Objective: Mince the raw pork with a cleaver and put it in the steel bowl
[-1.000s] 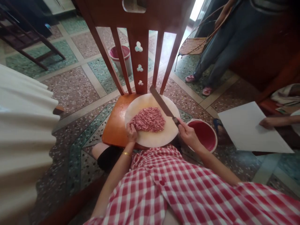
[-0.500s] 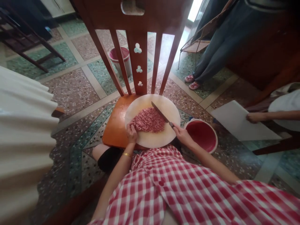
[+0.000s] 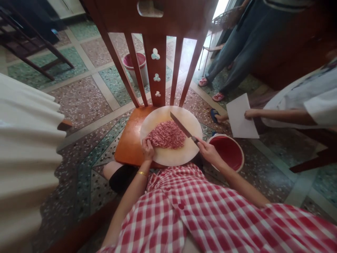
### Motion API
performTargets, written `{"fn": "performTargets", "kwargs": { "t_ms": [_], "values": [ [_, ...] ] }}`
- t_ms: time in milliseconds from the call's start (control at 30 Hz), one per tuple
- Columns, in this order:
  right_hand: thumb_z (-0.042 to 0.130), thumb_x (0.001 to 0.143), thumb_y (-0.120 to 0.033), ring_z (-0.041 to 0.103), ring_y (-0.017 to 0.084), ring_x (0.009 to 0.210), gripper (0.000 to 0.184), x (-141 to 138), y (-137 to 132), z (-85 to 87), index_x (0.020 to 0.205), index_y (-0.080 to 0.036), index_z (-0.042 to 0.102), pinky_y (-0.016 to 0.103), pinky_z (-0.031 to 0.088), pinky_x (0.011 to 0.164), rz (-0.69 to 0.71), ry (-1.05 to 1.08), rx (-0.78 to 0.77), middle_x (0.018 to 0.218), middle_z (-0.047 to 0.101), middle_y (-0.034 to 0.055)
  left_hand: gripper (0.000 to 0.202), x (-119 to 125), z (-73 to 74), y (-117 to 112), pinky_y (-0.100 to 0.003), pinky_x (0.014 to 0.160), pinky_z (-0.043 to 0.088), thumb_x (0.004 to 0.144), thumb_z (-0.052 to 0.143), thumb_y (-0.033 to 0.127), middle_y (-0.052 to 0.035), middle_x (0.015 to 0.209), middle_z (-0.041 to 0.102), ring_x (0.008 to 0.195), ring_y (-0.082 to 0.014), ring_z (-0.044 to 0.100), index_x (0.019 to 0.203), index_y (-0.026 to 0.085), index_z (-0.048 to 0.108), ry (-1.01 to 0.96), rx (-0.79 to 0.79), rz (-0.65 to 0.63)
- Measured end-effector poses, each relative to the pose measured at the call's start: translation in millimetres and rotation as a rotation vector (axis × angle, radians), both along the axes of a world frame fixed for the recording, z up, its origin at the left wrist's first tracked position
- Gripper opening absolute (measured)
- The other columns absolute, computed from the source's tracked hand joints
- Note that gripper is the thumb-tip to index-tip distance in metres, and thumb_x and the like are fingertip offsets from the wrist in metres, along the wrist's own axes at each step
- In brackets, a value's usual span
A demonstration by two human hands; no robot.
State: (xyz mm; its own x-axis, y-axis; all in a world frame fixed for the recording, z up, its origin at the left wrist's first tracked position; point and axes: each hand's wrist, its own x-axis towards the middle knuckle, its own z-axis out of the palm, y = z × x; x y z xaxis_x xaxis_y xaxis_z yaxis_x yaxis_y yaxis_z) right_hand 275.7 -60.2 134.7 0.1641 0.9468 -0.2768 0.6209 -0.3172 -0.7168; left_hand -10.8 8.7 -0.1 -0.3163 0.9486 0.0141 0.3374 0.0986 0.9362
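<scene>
A round pale cutting board (image 3: pixel 171 156) lies on the seat of a wooden chair (image 3: pixel 129 140). A flat heap of pink minced meat (image 3: pixel 167 134) covers its middle. My right hand (image 3: pixel 209 151) is closed round the handle of a long knife (image 3: pixel 181 126), whose blade slants across the right edge of the meat. My left hand (image 3: pixel 147 149) rests with curled fingers on the left edge of the meat heap at the board's near-left rim.
A red basin (image 3: pixel 228 151) stands on the floor right of the chair. A pink bucket (image 3: pixel 137 66) sits behind the chair back. At right a seated person's hand holds a white sheet (image 3: pixel 240 117); another person's legs (image 3: pixel 223 66) stand behind. Pale cloth (image 3: pixel 26 147) fills the left.
The knife came down from raised beside the meat onto its right edge, then lifted slightly. The person at right swung the white sheet up and to the left. The standing person's feet shifted left.
</scene>
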Motion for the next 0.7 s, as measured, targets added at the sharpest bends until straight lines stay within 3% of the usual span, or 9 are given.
{"fn": "performTargets", "kwargs": {
  "t_ms": [133,300,500,700],
  "values": [
    [0.04,0.093,-0.04,0.068,0.02,0.084,0.051,-3,0,10.1,0.137,-0.017,0.049,0.03,0.052,0.077,-0.019,0.039,0.072,0.094,0.073,0.0066,0.023,0,2.6,0,-0.03,0.08,0.047,0.09,0.04,0.034,-0.0058,0.085,0.062,0.081,-0.0173,0.058,0.087,0.02,0.058,0.008,0.006,-0.021],
    [0.043,0.09,-0.039,0.063,0.025,0.107,0.043,-4,0,-9.1,0.126,-0.024,0.061,0.035,0.049,0.089,0.016,-0.014,-0.064,0.11,0.07,0.0047,0.025,0,0.7,0,-0.032,0.08,0.047,0.09,0.04,0.037,-0.0066,0.088,0.062,0.083,-0.0181,0.058,0.089,0.019,0.057,0.009,0.012,0.0],
    [0.04,0.092,-0.042,0.067,0.022,0.095,0.051,-8,0,8.9,0.136,-0.017,0.051,0.031,0.051,0.083,-0.022,0.027,0.057,0.103,0.072,0.008,0.022,-1,-0.4,0,-0.031,0.08,0.047,0.09,0.04,0.032,-0.0061,0.086,0.062,0.082,-0.0173,0.058,0.086,0.02,0.057,0.007,0.018,-0.022],
    [0.043,0.09,-0.037,0.059,0.025,0.114,0.043,-6,2,-4.6,0.125,-0.021,0.061,0.039,0.046,0.096,0.007,-0.018,-0.068,0.121,0.065,0.0065,0.021,0,0.9,0,-0.031,0.08,0.047,0.09,0.04,0.032,-0.006,0.086,0.062,0.081,-0.0172,0.059,0.089,0.02,0.058,-0.007,0.002,-0.015]
  ]
}}
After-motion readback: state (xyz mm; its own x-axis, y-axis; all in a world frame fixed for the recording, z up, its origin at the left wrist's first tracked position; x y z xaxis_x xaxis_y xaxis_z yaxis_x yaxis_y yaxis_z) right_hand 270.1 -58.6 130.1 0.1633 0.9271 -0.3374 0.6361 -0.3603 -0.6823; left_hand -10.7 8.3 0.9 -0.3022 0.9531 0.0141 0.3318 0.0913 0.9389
